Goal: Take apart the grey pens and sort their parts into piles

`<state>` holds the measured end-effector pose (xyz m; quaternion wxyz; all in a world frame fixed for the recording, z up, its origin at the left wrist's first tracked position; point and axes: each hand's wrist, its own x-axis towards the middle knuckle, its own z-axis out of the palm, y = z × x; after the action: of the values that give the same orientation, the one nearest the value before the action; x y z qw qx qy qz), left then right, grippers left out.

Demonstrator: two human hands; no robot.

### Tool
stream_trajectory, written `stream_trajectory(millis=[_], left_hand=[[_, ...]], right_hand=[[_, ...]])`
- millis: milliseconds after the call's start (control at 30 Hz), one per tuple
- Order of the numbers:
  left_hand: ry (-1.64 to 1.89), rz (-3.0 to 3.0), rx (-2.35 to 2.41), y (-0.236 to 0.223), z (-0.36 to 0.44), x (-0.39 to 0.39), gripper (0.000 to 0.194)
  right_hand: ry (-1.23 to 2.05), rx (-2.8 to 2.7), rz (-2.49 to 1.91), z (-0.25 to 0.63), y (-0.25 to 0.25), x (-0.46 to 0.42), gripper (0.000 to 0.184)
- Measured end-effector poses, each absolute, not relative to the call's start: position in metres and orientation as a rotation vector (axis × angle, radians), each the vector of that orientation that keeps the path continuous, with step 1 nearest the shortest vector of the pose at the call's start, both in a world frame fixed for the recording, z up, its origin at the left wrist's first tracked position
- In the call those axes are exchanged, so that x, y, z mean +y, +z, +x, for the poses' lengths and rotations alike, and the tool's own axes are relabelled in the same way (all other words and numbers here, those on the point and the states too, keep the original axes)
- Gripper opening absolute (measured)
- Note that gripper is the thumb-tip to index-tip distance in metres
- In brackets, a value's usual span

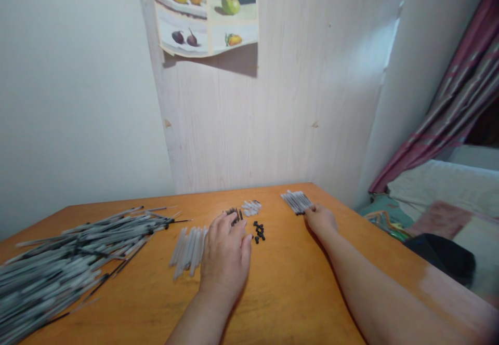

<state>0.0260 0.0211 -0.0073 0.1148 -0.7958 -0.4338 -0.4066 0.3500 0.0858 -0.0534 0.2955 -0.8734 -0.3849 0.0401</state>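
My left hand rests low over the wooden table, palm down, fingers stretched forward and partly apart. Its fingertips are at a group of thin dark pieces, which they partly cover. To its left lie several clear pen barrels, some hidden behind the hand. Small black caps or plugs lie right of my thumb, with small clear pieces behind them. My right hand is closed with its fingertips at the right end of a row of pens, pinching the near end of one pen.
A large loose heap of grey and black pens spreads over the left of the table. The wall with a fruit picture stands behind the table. At right are a black object, bedding and a pink curtain.
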Motion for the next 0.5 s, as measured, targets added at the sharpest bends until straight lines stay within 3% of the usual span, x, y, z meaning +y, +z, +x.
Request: stream_trajectory(millis=[500], left_hand=[[-1.167,-2.347,-1.29,-0.0112,0.0257,0.0232,0.025]], right_hand=[[0.122,-1.009,-2.353,0.3473,-0.0528,0.0862,0.025]])
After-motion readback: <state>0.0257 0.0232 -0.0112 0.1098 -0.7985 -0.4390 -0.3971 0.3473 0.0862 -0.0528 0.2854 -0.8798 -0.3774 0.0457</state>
